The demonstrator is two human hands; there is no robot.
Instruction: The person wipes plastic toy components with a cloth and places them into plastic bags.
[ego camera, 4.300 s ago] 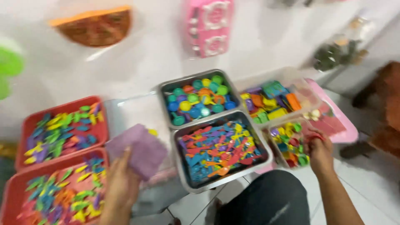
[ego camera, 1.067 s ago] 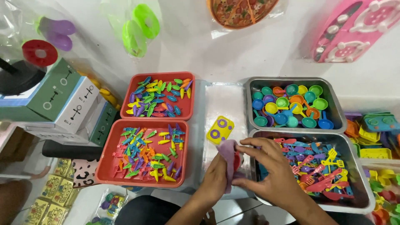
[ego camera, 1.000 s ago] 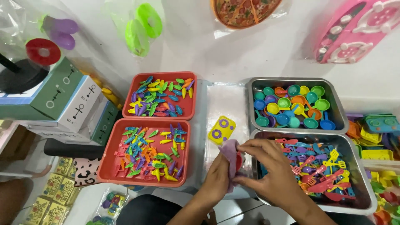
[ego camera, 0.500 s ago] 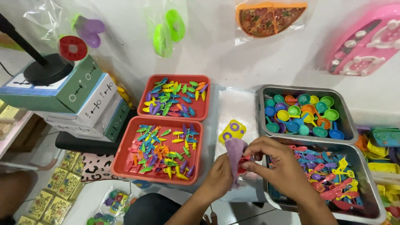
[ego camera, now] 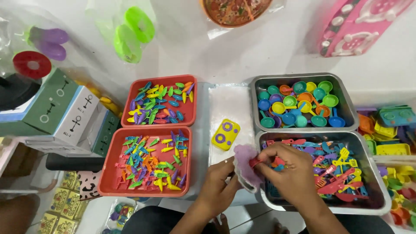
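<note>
Left hand (ego camera: pixel 219 188): holds purple pouch (ego camera: pixel 245 167) open.
Right hand (ego camera: pixel 289 171): pinches red piece (ego camera: pixel 254 163) at pouch's 3 o'clock.

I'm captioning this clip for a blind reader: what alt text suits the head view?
Two hands meet over the table: the left hand holds a small purple pouch while the right hand pushes a small red piece into it, above a metal tray of colourful toy utensils; two red trays lie left.

Both hands meet, low and central.
Left hand (ego camera: pixel 219 187) cupped with fingers curled; right hand (ego camera: pixel 289 170) pinching, fingertips together.
</note>
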